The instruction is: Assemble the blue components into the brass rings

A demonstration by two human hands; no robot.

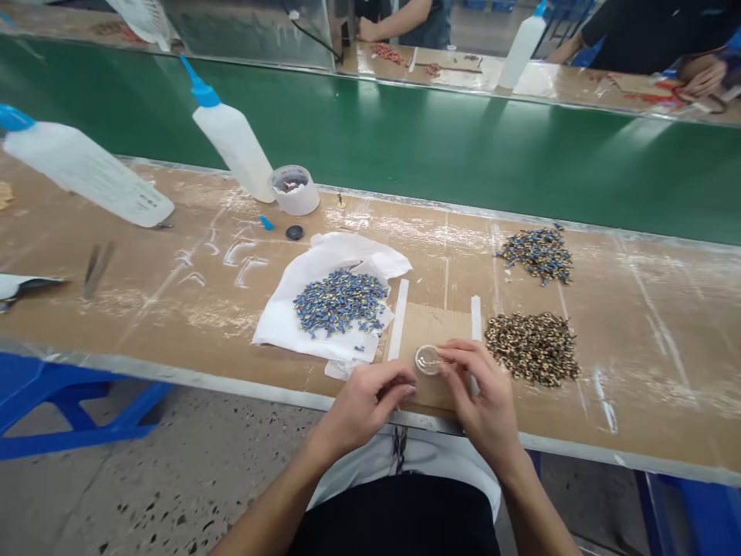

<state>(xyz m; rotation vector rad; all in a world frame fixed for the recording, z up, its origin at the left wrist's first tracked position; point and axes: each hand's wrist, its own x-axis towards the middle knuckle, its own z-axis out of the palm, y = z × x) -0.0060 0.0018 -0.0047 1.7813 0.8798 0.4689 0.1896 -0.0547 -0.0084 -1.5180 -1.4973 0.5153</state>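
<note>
A small round clear dish rests on a cardboard piece edged by two white strips. My right hand is at the dish's right rim, its thumb and fingertips drawn together; anything between them is too small to make out. To the left of the dish, my left hand is closed in a pinch, and what it holds, if anything, cannot be seen. Blue-and-yellow small pieces are heaped on white paper beyond my left hand. Right of my right hand lies a pile of dark-and-gold small pieces.
Farther back sits a mixed blue-and-gold pile. White squeeze bottles with blue caps, a white tub, a black cap and tweezers are on the left. A green belt runs behind; people sit across it.
</note>
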